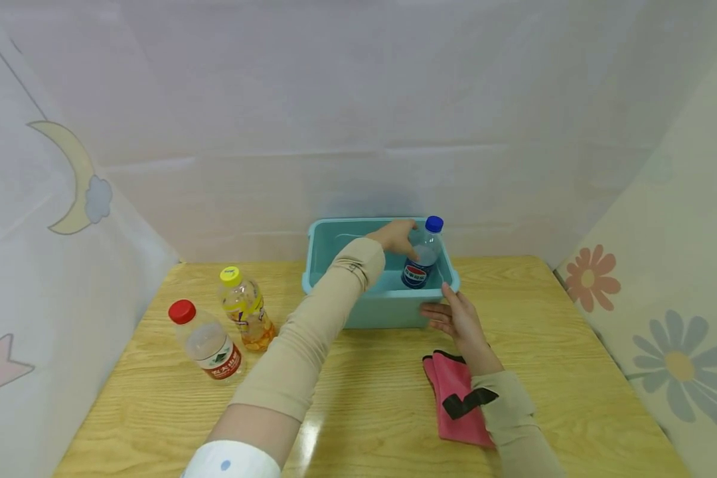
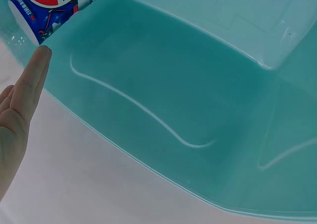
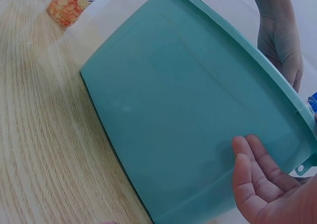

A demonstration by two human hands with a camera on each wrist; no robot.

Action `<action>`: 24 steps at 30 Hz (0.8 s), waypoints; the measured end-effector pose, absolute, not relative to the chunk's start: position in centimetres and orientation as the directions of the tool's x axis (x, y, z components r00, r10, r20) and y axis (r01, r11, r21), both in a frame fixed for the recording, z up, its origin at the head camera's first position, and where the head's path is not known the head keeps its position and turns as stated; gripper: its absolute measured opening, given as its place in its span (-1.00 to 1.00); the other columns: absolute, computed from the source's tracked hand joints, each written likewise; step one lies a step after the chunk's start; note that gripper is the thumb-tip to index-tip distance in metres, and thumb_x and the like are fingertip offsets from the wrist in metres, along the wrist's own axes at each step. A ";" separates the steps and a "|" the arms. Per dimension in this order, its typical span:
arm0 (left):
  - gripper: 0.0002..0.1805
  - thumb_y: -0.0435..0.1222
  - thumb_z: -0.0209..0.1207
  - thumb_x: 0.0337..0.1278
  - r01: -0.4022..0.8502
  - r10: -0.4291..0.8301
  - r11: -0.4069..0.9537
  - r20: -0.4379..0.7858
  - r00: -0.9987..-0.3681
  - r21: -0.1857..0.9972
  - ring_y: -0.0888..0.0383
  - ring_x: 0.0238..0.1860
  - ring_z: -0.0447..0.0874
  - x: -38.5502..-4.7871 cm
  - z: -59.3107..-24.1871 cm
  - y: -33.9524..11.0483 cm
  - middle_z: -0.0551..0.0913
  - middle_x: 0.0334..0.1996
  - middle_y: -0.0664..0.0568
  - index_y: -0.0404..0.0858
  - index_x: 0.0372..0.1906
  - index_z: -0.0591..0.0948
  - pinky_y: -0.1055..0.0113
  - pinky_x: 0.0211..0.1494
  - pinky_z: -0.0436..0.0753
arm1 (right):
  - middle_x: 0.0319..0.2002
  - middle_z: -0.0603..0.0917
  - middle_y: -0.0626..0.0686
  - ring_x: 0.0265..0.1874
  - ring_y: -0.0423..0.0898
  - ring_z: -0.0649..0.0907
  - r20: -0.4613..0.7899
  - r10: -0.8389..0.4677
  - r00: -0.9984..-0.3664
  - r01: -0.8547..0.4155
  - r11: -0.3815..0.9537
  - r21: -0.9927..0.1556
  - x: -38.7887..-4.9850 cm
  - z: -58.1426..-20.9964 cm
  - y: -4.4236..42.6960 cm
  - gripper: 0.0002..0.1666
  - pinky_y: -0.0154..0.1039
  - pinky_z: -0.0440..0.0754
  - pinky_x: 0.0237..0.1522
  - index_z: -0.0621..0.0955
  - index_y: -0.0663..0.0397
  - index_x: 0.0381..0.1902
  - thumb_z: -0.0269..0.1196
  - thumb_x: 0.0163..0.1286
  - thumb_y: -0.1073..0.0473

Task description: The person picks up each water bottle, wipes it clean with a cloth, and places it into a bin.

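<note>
Our wooden tabletop point(image 1: 358, 411) carries a pink cloth point(image 1: 454, 382) at right; to the left stand a red-capped bottle point(image 1: 209, 342) and, a little farther off, a yellow-capped bottle point(image 1: 246, 311). Our right hand point(image 1: 461, 322) is at the teal bin's point(image 1: 388, 313) front right corner, fingers relaxed by its wall. Inside, toward the right end, we see the Pepsi point(image 1: 418, 273); our left hand point(image 1: 394, 238) is spread beside it, whether touching we cannot tell. Beyond hangs a pale sheet point(image 1: 358, 106).

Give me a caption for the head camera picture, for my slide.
Left hand beside a blue-capped bottle in a teal bin, right hand at the bin's near right corner.
</note>
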State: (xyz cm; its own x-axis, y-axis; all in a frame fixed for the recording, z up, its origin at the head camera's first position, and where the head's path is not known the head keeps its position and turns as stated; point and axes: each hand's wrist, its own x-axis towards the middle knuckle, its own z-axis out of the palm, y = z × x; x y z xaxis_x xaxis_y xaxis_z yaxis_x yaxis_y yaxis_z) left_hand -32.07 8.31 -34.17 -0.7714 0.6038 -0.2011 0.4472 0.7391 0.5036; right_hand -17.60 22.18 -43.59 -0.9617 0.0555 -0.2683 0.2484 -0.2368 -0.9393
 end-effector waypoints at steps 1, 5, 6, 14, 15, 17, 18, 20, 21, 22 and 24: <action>-0.18 -0.20 0.30 -0.01 0.446 0.604 0.739 -0.204 -0.770 0.505 0.07 0.13 0.40 -32.1 -34.2 8.3 0.24 0.30 -0.03 -0.24 0.35 0.16 0.32 0.03 0.50 | -0.40 0.70 0.01 -0.37 -0.13 0.70 -0.268 0.056 -0.962 0.248 -0.237 -0.939 -17.6 -43.6 22.2 -0.13 -0.24 0.65 -0.27 0.03 0.20 0.36 -0.02 0.34 -0.23; -0.17 -0.18 0.30 -0.02 0.427 0.591 0.752 -0.225 -0.775 0.503 0.08 0.12 0.40 -32.5 -34.2 8.1 0.26 0.29 -0.02 -0.22 0.35 0.16 0.30 0.03 0.50 | -0.40 0.70 0.02 -0.36 -0.12 0.70 -0.264 0.051 -0.963 0.245 -0.236 -0.940 -17.7 -43.6 22.2 -0.14 -0.21 0.65 -0.24 0.01 0.20 0.37 -0.03 0.35 -0.22; -0.16 -0.17 0.30 -0.02 0.421 0.585 0.757 -0.231 -0.777 0.501 0.09 0.12 0.40 -32.6 -34.2 8.1 0.25 0.29 -0.02 -0.21 0.35 0.15 0.30 0.03 0.50 | -0.40 0.70 0.02 -0.36 -0.12 0.70 -0.264 0.050 -0.963 0.245 -0.236 -0.940 -17.8 -43.6 22.2 -0.13 -0.21 0.64 -0.23 0.00 0.20 0.37 -0.02 0.35 -0.22; -0.15 -0.20 0.29 0.00 0.417 0.592 0.741 -0.220 -0.775 0.526 0.07 0.17 0.36 -32.5 -33.6 7.4 0.19 0.32 -0.03 -0.22 0.37 0.11 0.31 0.02 0.51 | -0.40 0.70 0.01 -0.37 -0.14 0.69 -0.278 0.050 -0.959 0.259 -0.238 -0.936 -18.2 -43.6 22.6 -0.07 -0.25 0.65 -0.26 -0.02 0.24 0.37 0.00 0.32 -0.25; -0.15 -0.21 0.29 0.00 0.418 0.594 0.736 -0.214 -0.775 0.532 0.06 0.17 0.36 -32.4 -33.5 7.3 0.20 0.32 -0.04 -0.22 0.37 0.11 0.31 0.01 0.51 | -0.40 0.70 0.01 -0.37 -0.14 0.69 -0.278 0.051 -0.959 0.259 -0.237 -0.936 -18.3 -43.6 22.6 -0.07 -0.25 0.65 -0.26 -0.01 0.24 0.36 0.01 0.31 -0.25; -0.15 -0.21 0.29 0.00 0.425 0.600 0.729 -0.201 -0.775 0.537 0.06 0.17 0.36 -32.2 -33.2 7.0 0.21 0.31 -0.05 -0.23 0.37 0.12 0.30 0.01 0.52 | -0.40 0.70 0.01 -0.36 -0.14 0.69 -0.278 0.048 -0.959 0.259 -0.236 -0.937 -18.4 -43.6 22.7 -0.06 -0.25 0.65 -0.25 -0.02 0.24 0.37 0.01 0.31 -0.25; -0.16 -0.20 0.29 0.00 0.429 0.601 0.729 -0.198 -0.774 0.533 0.06 0.16 0.36 -32.2 -33.1 6.9 0.21 0.31 -0.05 -0.24 0.36 0.12 0.31 0.01 0.51 | -0.39 0.70 0.01 -0.37 -0.14 0.69 -0.278 0.048 -0.960 0.259 -0.235 -0.937 -18.5 -43.6 22.8 -0.05 -0.25 0.65 -0.25 -0.02 0.24 0.38 0.01 0.31 -0.25; -0.16 -0.20 0.29 0.00 0.440 0.608 0.721 -0.185 -0.772 0.535 0.05 0.14 0.37 -32.1 -32.8 6.7 0.23 0.30 -0.07 -0.25 0.36 0.13 0.30 -0.01 0.52 | -0.39 0.70 0.01 -0.37 -0.14 0.70 -0.275 0.046 -0.960 0.257 -0.235 -0.937 -18.7 -43.7 23.0 -0.05 -0.24 0.65 -0.25 -0.04 0.22 0.39 0.01 0.31 -0.25; -0.17 -0.19 0.28 0.00 0.444 0.611 0.717 -0.179 -0.771 0.537 0.05 0.13 0.38 -32.1 -32.7 6.6 0.25 0.28 -0.08 -0.26 0.35 0.14 0.30 -0.02 0.53 | -0.40 0.70 0.01 -0.38 -0.14 0.70 -0.274 0.045 -0.961 0.257 -0.234 -0.938 -18.8 -43.7 23.1 -0.04 -0.24 0.65 -0.25 -0.06 0.21 0.40 0.00 0.31 -0.25; -0.17 -0.19 0.28 0.01 0.449 0.616 0.712 -0.172 -0.769 0.541 0.04 0.13 0.39 -32.2 -32.6 6.5 0.26 0.27 -0.08 -0.26 0.35 0.14 0.30 -0.03 0.53 | -0.40 0.70 0.01 -0.38 -0.15 0.70 -0.272 0.043 -0.961 0.255 -0.232 -0.939 -18.9 -43.7 23.2 -0.05 -0.24 0.65 -0.25 -0.07 0.19 0.40 0.00 0.32 -0.25; -0.19 -0.19 0.28 0.01 0.456 0.623 0.698 -0.155 -0.767 0.551 0.04 0.11 0.40 -32.2 -32.4 6.3 0.31 0.24 -0.11 -0.27 0.34 0.15 0.29 -0.05 0.53 | -0.40 0.70 0.00 -0.39 -0.15 0.70 -0.268 0.042 -0.963 0.252 -0.232 -0.940 -19.2 -43.7 23.5 -0.05 -0.25 0.65 -0.27 -0.10 0.16 0.41 -0.02 0.33 -0.24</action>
